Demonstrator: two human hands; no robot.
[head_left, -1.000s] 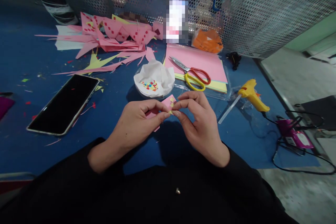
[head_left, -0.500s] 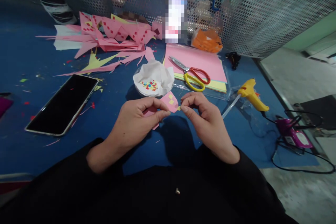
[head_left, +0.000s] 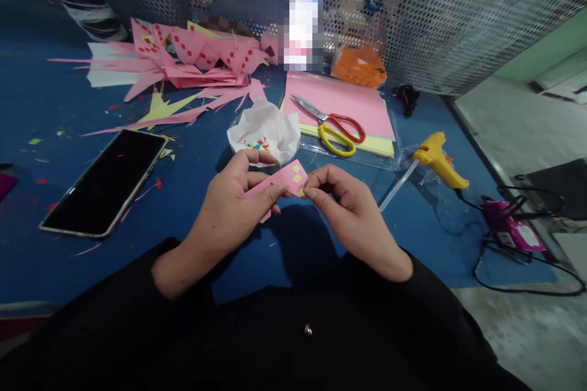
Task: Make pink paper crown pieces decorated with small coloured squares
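Observation:
My left hand (head_left: 232, 211) grips a folded pink paper piece (head_left: 287, 180) between thumb and fingers, over the table in front of me. Two small yellow paper squares (head_left: 296, 174) show on its face. At its right corner my right hand (head_left: 351, 211) pinches with thumb and index finger, where another yellow paper square (head_left: 301, 192) lies against the pink paper, partly hidden by the fingertips. Just beyond my left hand sits a bowl (head_left: 288, 140) lined with white tissue, holding small coloured paper bits (head_left: 257, 145).
Scissors (head_left: 337, 128) lie on a stack of coloured paper (head_left: 339, 98). A yellow glue gun (head_left: 438, 159) and a purple power strip (head_left: 511, 229) are on the right. To the left are a phone (head_left: 105, 183) and pink paper cut-outs (head_left: 197, 58). A perforated metal panel (head_left: 458, 18) borders the back.
My right hand has brought the yellow square leftward onto the corner of the pink paper. My left fingers have spread a little, and more of the pink piece shows.

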